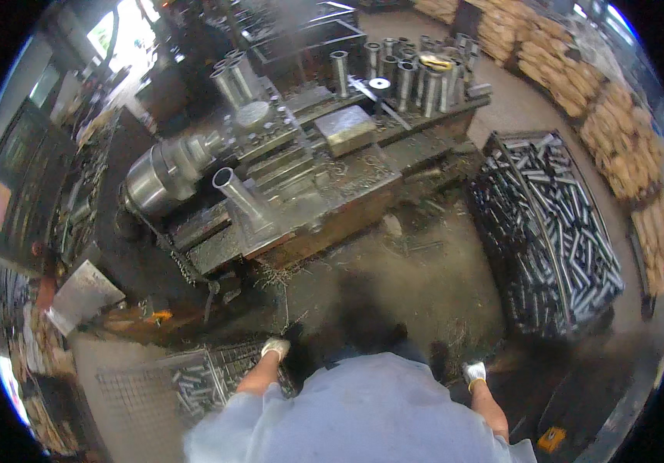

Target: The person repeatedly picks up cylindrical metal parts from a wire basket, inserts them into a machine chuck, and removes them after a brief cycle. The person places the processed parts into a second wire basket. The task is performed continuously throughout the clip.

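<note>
My left hand [274, 347], in a pale glove, hangs low beside my body, nearest to a wire basket [220, 370] of short metal pieces. My right hand [473, 373], in a whitish glove, hangs on the other side, apart from the machine. No object shows in either hand; their fingers are too small and blurred to make out. In front of me stands a lathe with a round metal chuck [154, 181]. A metal tube [241, 194] stands tilted on the machine's near end. Behind it lie a rectangular metal block [345, 130] and a caliper [378, 100].
Several metal tubes [405, 85] stand upright on the bench's far right. A large crate [513, 166] full of metal tubes stands at the right. Filled sacks [621, 147] are stacked along the right wall. Curly shavings [363, 171] lie on the machine bed. A tilted plate [85, 297] is at left.
</note>
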Tool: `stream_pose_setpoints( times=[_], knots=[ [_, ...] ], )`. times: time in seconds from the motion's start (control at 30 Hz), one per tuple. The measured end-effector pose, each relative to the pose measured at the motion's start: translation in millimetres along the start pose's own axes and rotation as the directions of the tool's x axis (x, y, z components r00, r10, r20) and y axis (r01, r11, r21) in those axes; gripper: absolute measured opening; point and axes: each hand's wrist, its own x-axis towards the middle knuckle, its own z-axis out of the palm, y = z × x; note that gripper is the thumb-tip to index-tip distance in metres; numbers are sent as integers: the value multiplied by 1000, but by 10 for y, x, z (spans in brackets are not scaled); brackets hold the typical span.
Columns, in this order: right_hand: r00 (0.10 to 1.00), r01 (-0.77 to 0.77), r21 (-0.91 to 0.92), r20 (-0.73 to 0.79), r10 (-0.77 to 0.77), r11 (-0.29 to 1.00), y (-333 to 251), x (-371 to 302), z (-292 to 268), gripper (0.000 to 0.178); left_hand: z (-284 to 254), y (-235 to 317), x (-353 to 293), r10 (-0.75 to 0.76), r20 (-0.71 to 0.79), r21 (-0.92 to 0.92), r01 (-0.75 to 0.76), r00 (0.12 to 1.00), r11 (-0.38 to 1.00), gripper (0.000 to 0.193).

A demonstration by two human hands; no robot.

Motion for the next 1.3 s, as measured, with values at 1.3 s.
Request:
stream_pose_setpoints(
  times=[1.3],
  knots=[
    [786,587,437,-508,-351,682,-4859,3186,-2771,27,-1296,-1967,-1115,-970,-230,-796,-590,84,137,52]
  ],
)
